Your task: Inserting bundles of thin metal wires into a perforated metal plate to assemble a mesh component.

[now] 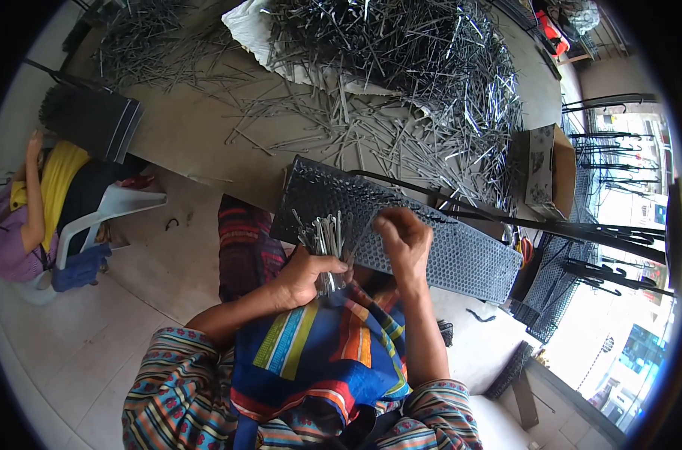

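Observation:
My left hand (305,279) is wrapped round an upright bundle of thin, shiny metal rods (326,234), close above my lap. To its right, my right hand (405,238) hovers over a long dark perforated rack (457,259) with rows of small round holes. The fingers of that hand are pinched together; whatever is between them is too small to make out. Dark rod ends fill the rack's far left part (318,191), while bare holes show along its right side. The rack slants from the table's edge toward the lower right.
A big heap of loose metal rods (401,52) lies on a white sheet and spills over the table (179,124). An open cardboard box (539,169) stands at the right, near dark hooked bars (611,232). Another person (29,202) sits at the left beside a dark rack (93,120).

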